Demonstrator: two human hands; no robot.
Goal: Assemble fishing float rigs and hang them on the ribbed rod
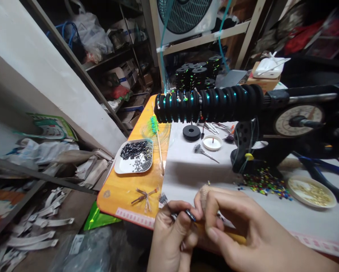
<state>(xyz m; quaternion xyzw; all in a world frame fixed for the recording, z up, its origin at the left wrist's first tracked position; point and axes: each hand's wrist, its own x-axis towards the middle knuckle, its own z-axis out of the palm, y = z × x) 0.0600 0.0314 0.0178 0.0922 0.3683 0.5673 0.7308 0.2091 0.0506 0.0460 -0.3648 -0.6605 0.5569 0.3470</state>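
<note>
My left hand is closed near the table's front edge, pinching a small shiny black tube between thumb and forefinger. A small grey-tipped bundle pokes out behind those fingers. Close beside it, my right hand has its thumb and fingers bent together, its fingertips almost meeting the left ones. Tan tape wraps one right finger. Whatever sits in the right fingertips is too small or hidden to make out. Similar black tubes and tiny grey pieces lie in a white tray to the left.
A black winding machine carries a row of black spools above the table. Loose coloured beads and a dish of gold parts lie right. A brush-tipped stick and wire bundle lie left.
</note>
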